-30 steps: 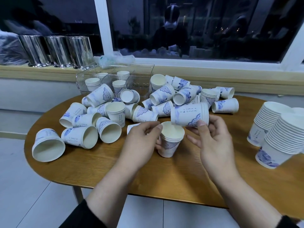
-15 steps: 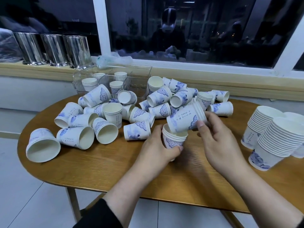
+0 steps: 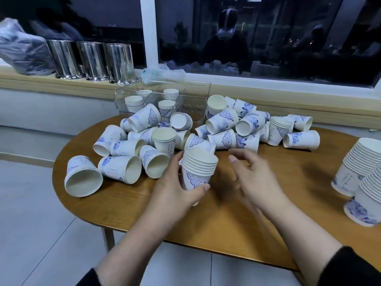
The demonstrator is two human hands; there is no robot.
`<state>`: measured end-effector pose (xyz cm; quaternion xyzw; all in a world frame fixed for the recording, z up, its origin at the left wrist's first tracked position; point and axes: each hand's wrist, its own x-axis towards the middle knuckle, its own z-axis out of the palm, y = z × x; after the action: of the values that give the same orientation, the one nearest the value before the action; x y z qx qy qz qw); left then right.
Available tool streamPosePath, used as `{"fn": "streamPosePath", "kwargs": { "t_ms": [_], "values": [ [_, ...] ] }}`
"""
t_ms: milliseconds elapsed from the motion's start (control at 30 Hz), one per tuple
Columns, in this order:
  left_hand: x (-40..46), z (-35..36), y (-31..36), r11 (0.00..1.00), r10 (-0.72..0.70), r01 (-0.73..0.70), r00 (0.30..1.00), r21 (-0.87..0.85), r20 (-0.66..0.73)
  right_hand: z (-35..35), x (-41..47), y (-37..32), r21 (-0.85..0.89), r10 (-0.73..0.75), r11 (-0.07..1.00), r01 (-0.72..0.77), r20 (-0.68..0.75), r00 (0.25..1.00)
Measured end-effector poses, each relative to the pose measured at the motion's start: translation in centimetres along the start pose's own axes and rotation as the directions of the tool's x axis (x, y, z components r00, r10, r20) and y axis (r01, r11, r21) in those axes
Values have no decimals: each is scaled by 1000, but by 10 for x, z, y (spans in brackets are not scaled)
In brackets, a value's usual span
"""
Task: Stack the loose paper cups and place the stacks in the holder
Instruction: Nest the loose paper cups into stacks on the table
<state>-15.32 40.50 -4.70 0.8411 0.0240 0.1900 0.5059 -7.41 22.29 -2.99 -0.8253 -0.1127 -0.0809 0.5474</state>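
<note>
Head view: the right hand has let go of its cups, fingers now loosely spread beside the stack. The left hand grips this taller stack, ready for more loose cups.

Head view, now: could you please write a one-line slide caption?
Left hand grips a short cup stack beside the loose cups; right hand open.

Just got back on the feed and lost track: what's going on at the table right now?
A person is nesting paper cups. The left hand grips a short stack of cups upright above the wooden table; the right hand hovers beside it, fingers loose, holding nothing. A pile of loose cups lies behind. The clear holder already has a few stacks, and two taller stacks lean at the right edge.
</note>
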Motion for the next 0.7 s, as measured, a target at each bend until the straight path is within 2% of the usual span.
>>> {"fn": "streamPosePath", "kwargs": {
  "t_ms": [67,133,300,400,467,533,600,700],
  "values": [
    [-2,-16,-9,999,-22,22,1000,40,-12,23,4,4,72,132,987,-144,151,980],
    [-3,-30,-16,998,-39,40,999,51,-13,41,8,7,126,168,971,-201,235,957],
    [-1,-44,-24,995,-28,27,1000,98,10,55,17,5,229,208,942,-247,182,961],
    [1,-42,-24,995,-9,7,1000,96,17,45,9,-7,309,132,944,-114,-38,991],
    [1,-38,-24,994,6,-10,1000,109,29,29,3,-19,342,19,938,62,-227,974],
    [1,-33,-23,994,25,-29,999,105,37,12,-4,-35,360,-107,907,218,-305,946],
    [0,-27,-21,995,43,-47,998,93,52,3,-10,-47,315,-223,901,299,-254,941],
    [-2,-16,-16,994,76,-80,995,72,58,2,-16,-53,172,-342,925,339,-14,940]
  ]
}}
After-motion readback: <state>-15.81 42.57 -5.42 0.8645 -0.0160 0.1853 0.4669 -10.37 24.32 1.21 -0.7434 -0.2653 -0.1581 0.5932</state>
